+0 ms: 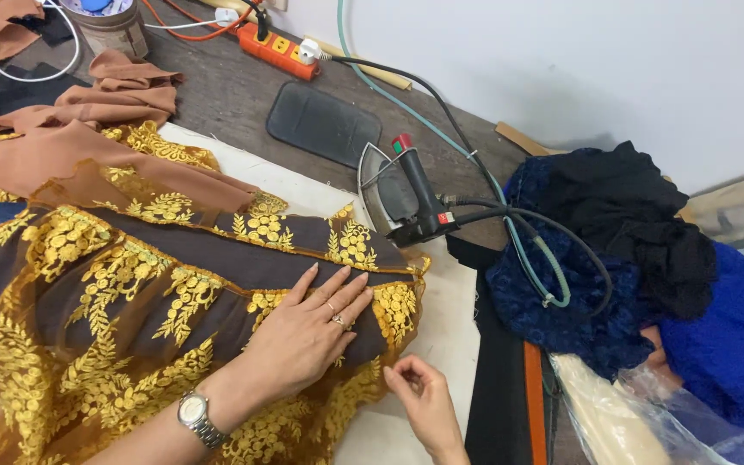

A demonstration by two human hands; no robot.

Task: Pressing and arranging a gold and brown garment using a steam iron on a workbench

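The right hand (424,400), at six o'clock, is pinching the hem of the gold-embroidered brown fabric (131,293), its grip closed, while the left hand (307,331) is pressing flat, fingers apart, keeping it smooth on the counter (449,327); the iron (402,194) is resting at twelve o'clock.

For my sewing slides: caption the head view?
Left hand flattens gold-embroidered brown fabric; right hand pinches its edge beside an iron.

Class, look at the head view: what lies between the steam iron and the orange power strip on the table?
The head view shows a dark rubber mat lying flat on the table between the iron and the power strip.
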